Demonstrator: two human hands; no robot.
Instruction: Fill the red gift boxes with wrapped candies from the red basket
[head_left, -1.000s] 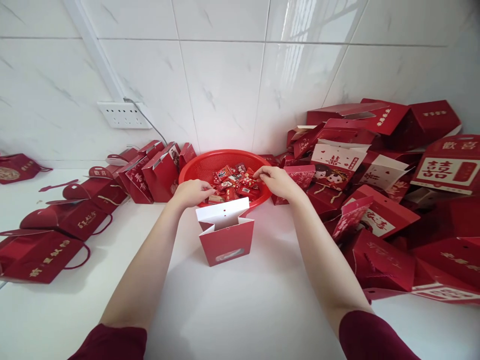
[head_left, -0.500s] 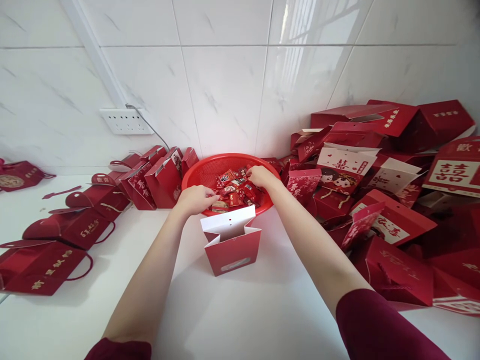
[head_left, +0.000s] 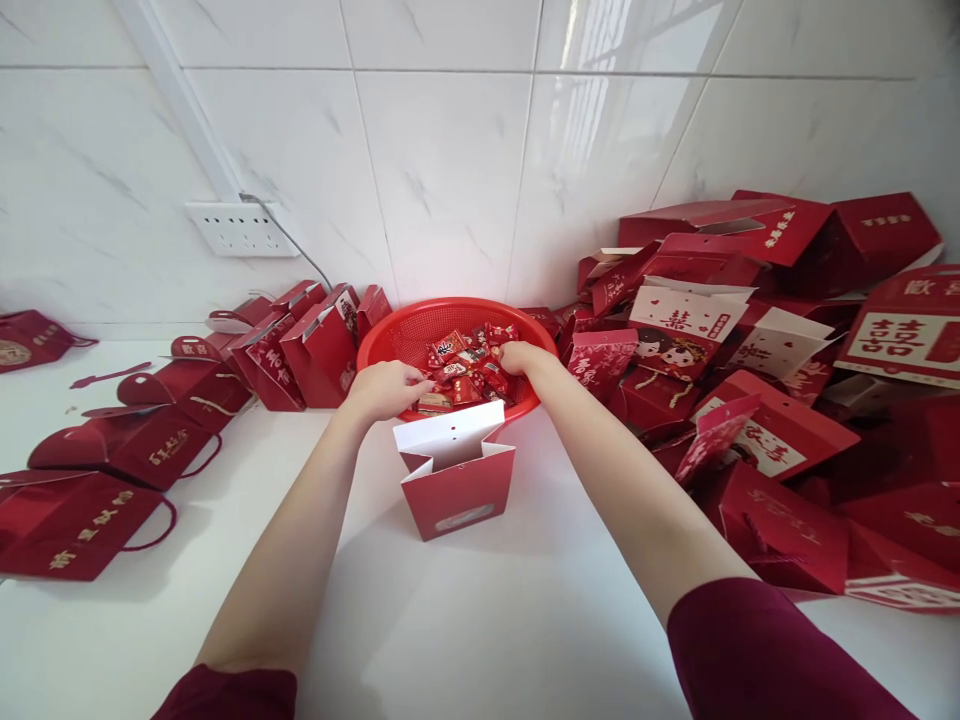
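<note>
A red plastic colander (head_left: pixel 397 335) against the wall holds a heap of small red-wrapped candies (head_left: pixel 466 365). My left hand (head_left: pixel 386 389) reaches over the colander's left rim, its fingers bent together at the candies; anything between them is hidden. From the right, my right hand (head_left: pixel 523 360) dips into the heap with fingers closed among the wrappers, where what they grip is too small to make out. In front of the colander a red paper gift box (head_left: pixel 459 490) stands upright, its top open and its white inner flap raised.
Several red gift boxes (head_left: pixel 142 448) with cord handles line the left side, with more upright boxes (head_left: pixel 321 350) beside the colander. A large pile of red boxes (head_left: pixel 780 430) covers the right side. A white power socket (head_left: pixel 240 230) is fixed to the tiled wall.
My right hand has moved slightly lower and deeper into the candies. My left hand stays over the rim with little change. The whole view has shifted slightly.
</note>
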